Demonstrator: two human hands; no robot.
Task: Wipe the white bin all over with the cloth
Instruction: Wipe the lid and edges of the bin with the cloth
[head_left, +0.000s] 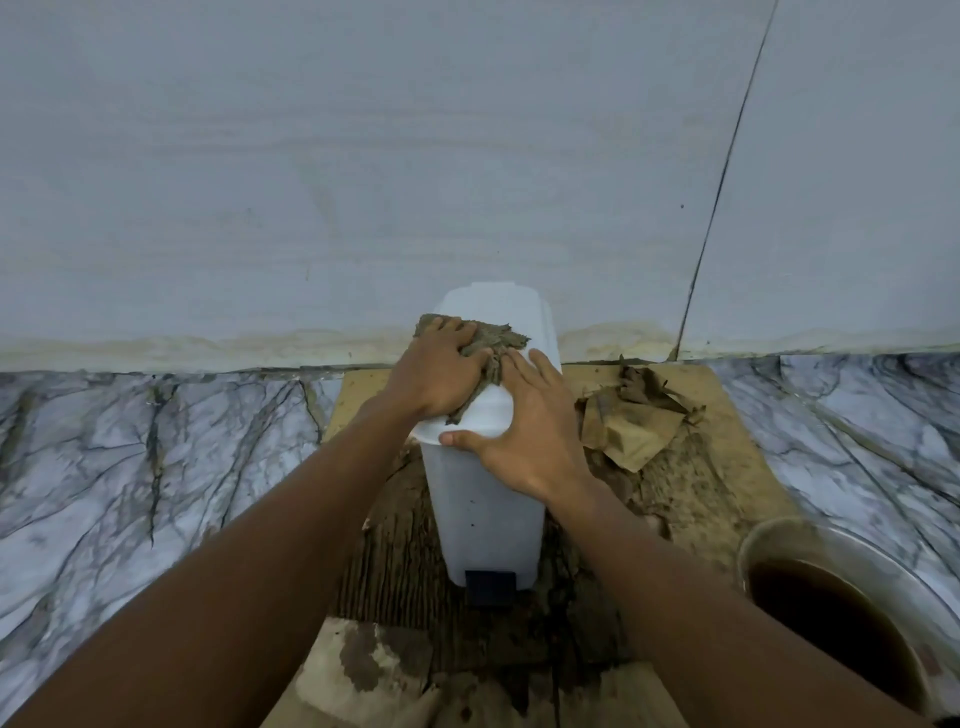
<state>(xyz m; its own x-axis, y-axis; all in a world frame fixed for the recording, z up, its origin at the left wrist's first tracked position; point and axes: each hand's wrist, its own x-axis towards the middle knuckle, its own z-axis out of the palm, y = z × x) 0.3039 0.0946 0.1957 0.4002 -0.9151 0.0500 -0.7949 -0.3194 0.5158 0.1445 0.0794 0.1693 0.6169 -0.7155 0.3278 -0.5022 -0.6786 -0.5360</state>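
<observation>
Soggy cardboard (727, 415), bowl (852, 545) of brown water

White bin (488, 509): smooth matt plastic. Cloth (493, 340): coarse, frayed weave. Cardboard (727, 415): stained, rough. Floor (130, 441): polished veined marble.
</observation>
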